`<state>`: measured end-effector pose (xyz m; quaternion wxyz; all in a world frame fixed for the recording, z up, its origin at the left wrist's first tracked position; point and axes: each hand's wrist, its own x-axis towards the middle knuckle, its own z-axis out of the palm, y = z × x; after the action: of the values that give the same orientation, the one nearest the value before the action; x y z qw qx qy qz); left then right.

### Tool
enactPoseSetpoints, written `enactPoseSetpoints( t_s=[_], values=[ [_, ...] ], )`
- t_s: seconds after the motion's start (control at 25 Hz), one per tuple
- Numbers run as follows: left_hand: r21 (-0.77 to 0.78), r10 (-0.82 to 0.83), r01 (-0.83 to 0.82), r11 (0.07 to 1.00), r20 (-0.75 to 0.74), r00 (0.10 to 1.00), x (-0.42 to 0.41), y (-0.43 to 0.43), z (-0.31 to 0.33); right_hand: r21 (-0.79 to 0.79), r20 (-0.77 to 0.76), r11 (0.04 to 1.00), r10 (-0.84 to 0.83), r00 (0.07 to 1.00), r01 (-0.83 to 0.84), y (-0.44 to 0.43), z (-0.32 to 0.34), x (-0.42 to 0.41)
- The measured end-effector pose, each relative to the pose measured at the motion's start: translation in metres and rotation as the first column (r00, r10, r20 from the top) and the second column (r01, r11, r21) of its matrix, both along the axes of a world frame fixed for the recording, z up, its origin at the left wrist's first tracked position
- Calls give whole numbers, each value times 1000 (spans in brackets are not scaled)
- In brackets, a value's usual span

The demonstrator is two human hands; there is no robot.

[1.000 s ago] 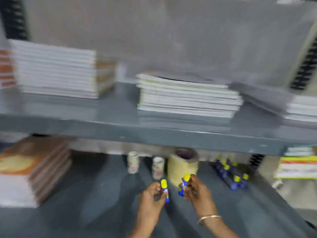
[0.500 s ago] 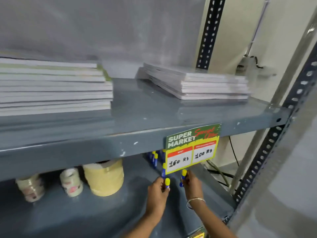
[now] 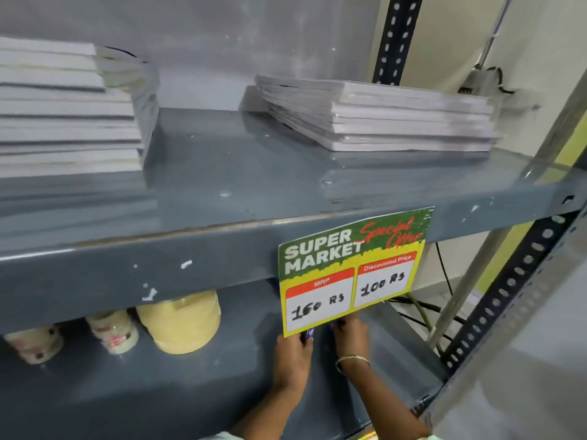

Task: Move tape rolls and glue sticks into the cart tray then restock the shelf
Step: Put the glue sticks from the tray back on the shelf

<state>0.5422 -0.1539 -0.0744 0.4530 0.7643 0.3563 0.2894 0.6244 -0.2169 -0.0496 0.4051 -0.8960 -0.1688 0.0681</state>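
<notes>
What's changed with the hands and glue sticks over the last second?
Both hands, left and right, pushed deeper along the lower grey shelf; the yellow-capped blue glue sticks they grip are now mostly hidden behind the green-and-yellow price sign. The three tape rolls stayed put.

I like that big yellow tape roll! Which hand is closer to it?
Left. The left hand is on the lower shelf, to the right of the big yellow tape roll. The right hand is farther right, beyond the left one.

price sign hides fingers of both hands, glue stick tops | leftmost tape roll blurred
</notes>
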Motion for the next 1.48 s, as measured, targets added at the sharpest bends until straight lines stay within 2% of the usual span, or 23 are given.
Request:
enactPoseSetpoints(
  t_s=[0.16, 0.32, 0.4, 0.52, 0.6, 0.68, 0.76, 0.84, 0.88, 0.96, 1.0, 1.12, 1.2, 1.24, 1.36, 1.44, 1.48],
  values=[
    [-35, -18, 18, 999, 4, 1000, -4, 0, 3, 6, -21, 1000, 19, 1000, -19, 2, -1, 0],
    [-40, -6, 10, 999, 96, 995, -37, 1, 13, 211, -119, 976, -29, 992, 54, -7, 2, -6],
    [-26, 21, -17, 1000, 149, 989, -67, 9, 17, 242, 1, 968, -73, 997, 70, -14, 16, -21],
    [-69, 126, -114, 991, 202, 971, -126, 26, 32, 236, 325, 972, -67, 943, -12, -13, 58, -57],
    [-101, 195, -175, 979, 251, 948, -188, 37, 52, 218, 485, 967, 8, 874, -129, 8, 92, -105],
    [-140, 306, -277, 951, 274, 912, -259, 45, 66, 195, 564, 946, 107, 819, -258, 35, 117, -164],
    [-202, 496, -454, 868, 274, 824, -355, 49, 60, 217, 538, 848, 309, 784, -483, 67, 131, -250],
    [-220, 629, -590, 776, 204, 750, -443, 42, 47, 261, 457, 691, 526, 717, -674, 90, 129, -328],
    [-225, 683, -649, 727, 144, 716, -483, 35, 40, 273, 408, 593, 642, 649, -758, 100, 125, -363],
    [-309, 824, -778, 547, 31, 566, -581, 4, 17, 258, 237, 343, 884, 404, -903, 125, 96, -456],
    [-367, 844, -789, 493, -16, 535, -615, -10, 5, 242, 155, 265, 939, 307, -933, 135, 78, -490],
    [-512, 898, -838, 191, -254, 360, -707, -73, -41, 115, -65, 26, 998, 19, -993, 141, 10, -604],
    [-503, 880, -864, 18, -403, 253, -749, -111, -77, 25, -266, -124, 956, -126, -992, 126, -48, -676],
    [-487, 858, -873, -30, -460, 228, -761, -122, -95, -33, -339, -175, 928, -153, -984, 115, -76, -705],
    [-486, 771, -854, -187, -611, 180, -783, -140, -160, -202, -518, -297, 841, -155, -933, 72, -164, -769],
    [-456, 692, -864, -215, -695, 195, -786, -140, -201, -264, -618, -341, 778, -114, -902, 46, -214, -785],
    [-437, 673, -871, -225, -716, 186, -788, -138, -223, -271, -648, -326, 757, -79, -906, 34, -237, -789]
  ],
)
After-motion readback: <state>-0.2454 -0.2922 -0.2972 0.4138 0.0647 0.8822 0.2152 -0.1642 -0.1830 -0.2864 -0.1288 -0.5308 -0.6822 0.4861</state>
